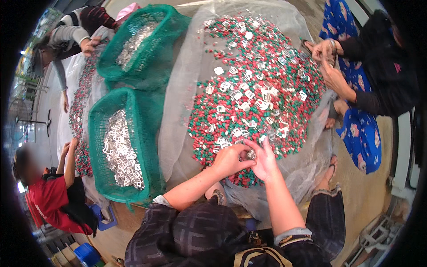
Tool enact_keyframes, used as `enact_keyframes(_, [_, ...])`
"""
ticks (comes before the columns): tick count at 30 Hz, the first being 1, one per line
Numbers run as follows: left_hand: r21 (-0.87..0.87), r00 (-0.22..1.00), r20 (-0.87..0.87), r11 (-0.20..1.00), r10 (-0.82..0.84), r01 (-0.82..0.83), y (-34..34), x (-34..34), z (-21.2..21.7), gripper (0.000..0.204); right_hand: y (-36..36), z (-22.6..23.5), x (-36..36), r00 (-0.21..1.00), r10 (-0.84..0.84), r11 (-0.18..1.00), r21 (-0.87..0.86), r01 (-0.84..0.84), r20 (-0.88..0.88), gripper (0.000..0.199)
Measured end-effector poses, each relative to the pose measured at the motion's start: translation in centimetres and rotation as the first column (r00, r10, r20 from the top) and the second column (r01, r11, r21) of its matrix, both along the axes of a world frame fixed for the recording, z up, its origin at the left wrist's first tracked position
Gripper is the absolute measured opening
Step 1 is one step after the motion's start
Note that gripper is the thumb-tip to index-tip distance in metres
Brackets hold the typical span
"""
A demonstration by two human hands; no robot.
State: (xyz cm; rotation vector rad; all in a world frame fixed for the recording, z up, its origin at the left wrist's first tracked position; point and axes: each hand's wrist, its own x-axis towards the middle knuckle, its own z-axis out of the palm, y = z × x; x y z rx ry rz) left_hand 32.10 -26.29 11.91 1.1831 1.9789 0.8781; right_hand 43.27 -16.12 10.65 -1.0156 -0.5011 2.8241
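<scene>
Two hands meet at the near edge of the bench: the left hand (pixel 228 161) and right hand (pixel 265 160) pinch one small silver metal piece (pixel 251 155) between their fingertips, over the red and green bead heap (pixel 262 89) on clear plastic sheeting (pixel 187 66).

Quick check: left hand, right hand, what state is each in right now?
Left hand: fingers curled shut on a small silver metal piece over the red and green pile.
Right hand: fingers pinching the same piece from the other side.
</scene>
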Motion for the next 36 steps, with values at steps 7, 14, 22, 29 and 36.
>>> enact_keyframes(7, [-0.117, 0.957, 0.274, 0.991, 0.097, -0.067, -0.5, -2.9, -2.2, 0.034, -0.5, -0.7, -0.4, 0.995, 0.094, 0.994, 0.049, -0.093, -0.016, 0.071])
enact_keyframes(14, [-0.205, 0.651, 0.564, 0.850, 0.507, -0.485, -0.9, -12.9, 1.3, 0.023, 1.0, 0.5, 0.3, 0.997, 0.065, 0.984, 0.163, -0.072, 0.051, 0.068])
enact_keyframes(22, [0.236, 0.506, 0.782, 0.577, 0.366, -0.782, -0.6, -24.5, 11.6, 0.042, 3.3, -0.5, 1.7, 0.985, -0.113, 0.976, 0.199, 0.085, 0.132, 0.046])
enact_keyframes(29, [0.004, 0.687, 0.569, 0.834, 0.451, -0.551, -1.1, -17.4, 3.2, 0.029, 3.6, -3.2, 3.3, 0.862, -0.369, 0.882, 0.424, 0.206, 0.349, 0.018])
enact_keyframes(36, [-0.110, 0.961, 0.127, 0.966, 0.248, -0.235, 0.1, -9.2, -5.2, 0.022, 1.8, -6.1, 2.6, 0.833, -0.259, 0.613, 0.750, -0.250, 0.489, 0.021])
